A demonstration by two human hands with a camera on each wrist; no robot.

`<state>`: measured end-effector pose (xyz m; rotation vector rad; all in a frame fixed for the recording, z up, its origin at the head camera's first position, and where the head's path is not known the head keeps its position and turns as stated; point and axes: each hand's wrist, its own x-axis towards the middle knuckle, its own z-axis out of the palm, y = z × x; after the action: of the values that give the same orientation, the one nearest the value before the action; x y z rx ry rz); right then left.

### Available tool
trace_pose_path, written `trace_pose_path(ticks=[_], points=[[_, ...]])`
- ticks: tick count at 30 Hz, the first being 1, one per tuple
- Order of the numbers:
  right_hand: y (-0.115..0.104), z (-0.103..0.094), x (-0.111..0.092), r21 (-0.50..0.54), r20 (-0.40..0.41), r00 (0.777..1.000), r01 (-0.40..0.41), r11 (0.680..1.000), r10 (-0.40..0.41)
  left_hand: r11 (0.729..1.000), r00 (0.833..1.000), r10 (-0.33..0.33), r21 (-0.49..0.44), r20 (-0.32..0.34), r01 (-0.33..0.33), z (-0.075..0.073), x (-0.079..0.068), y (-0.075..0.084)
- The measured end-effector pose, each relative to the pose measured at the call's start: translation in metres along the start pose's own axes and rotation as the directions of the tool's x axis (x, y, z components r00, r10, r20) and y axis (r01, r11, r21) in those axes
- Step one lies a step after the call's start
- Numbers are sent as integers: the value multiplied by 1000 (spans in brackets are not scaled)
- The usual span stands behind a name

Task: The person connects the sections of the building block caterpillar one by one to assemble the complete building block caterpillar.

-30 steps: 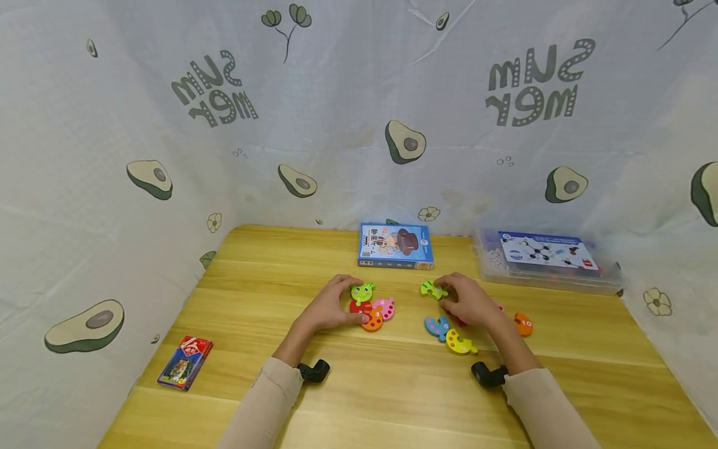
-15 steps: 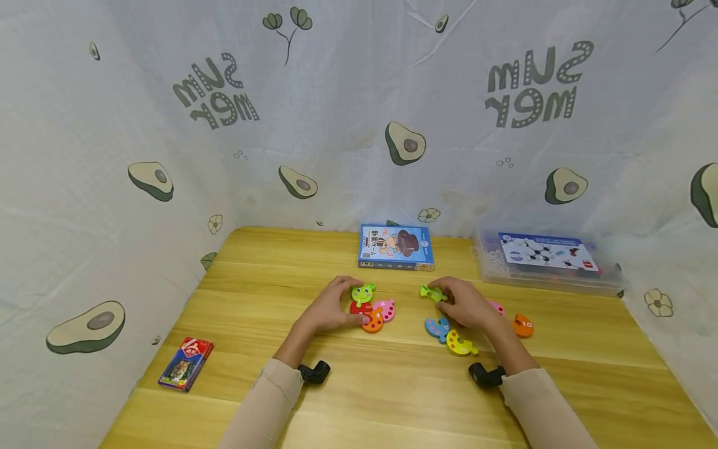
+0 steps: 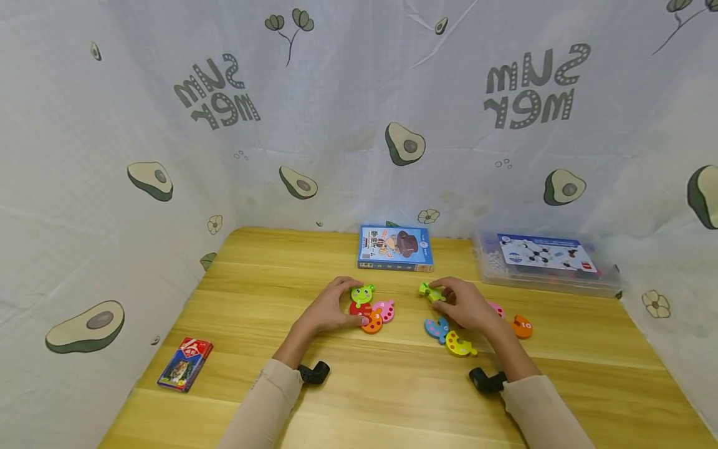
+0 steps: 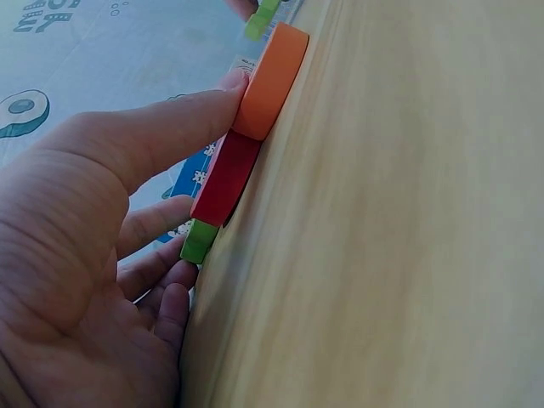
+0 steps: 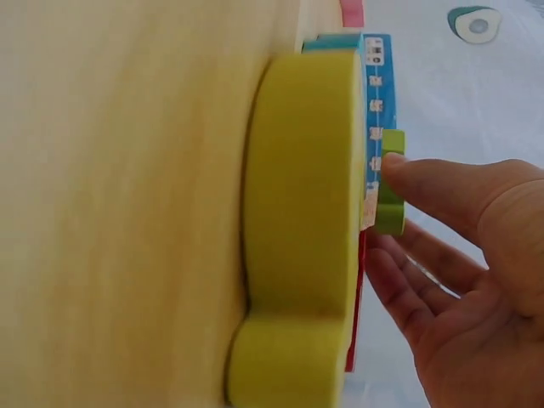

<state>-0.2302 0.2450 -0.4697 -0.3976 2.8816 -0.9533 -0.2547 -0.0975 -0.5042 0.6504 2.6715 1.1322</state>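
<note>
My left hand (image 3: 332, 305) holds the joined caterpillar puzzle pieces, thumb on the orange piece (image 3: 373, 323) and fingers by the smiling green head (image 3: 361, 294). Between these sits a red piece (image 4: 228, 177), and a pink piece (image 3: 385, 310) joins on the right. My right hand (image 3: 467, 305) pinches a loose green puzzle piece (image 5: 391, 191) between thumb and fingers, holding it tilted above the table. Just in front of that hand lie a blue piece (image 3: 436, 329) and a yellow piece (image 3: 461, 344). A red piece (image 5: 360, 297) shows partly behind the yellow one in the right wrist view.
Beyond the right wrist are a second pink piece (image 3: 496, 308) and an orange piece marked 10 (image 3: 522, 326). A blue game box (image 3: 395, 247) and a clear plastic case (image 3: 546, 262) stand at the back. A small card box (image 3: 185, 364) lies at the left.
My right hand has raised and tilted the green piece, shifting it very slightly left. The red piece that showed under that hand is now hidden in the head view. My left hand stays put.
</note>
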Motion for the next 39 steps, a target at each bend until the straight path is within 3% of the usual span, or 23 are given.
trace_pose_path(ticks=[13,19,39], points=[[-26,10,-3,96,-52,998,35,995,-30,1000,1000,11,-10,2,-11,-2,-1,2],[-39,20,1,93,-59,996,77,993,-72,1000,1000,20,5,-4,-20,-2,-1,1],[-53,42,14,82,-16,997,79,993,-78,1000,1000,17,8,-4,-17,-1,1,0]])
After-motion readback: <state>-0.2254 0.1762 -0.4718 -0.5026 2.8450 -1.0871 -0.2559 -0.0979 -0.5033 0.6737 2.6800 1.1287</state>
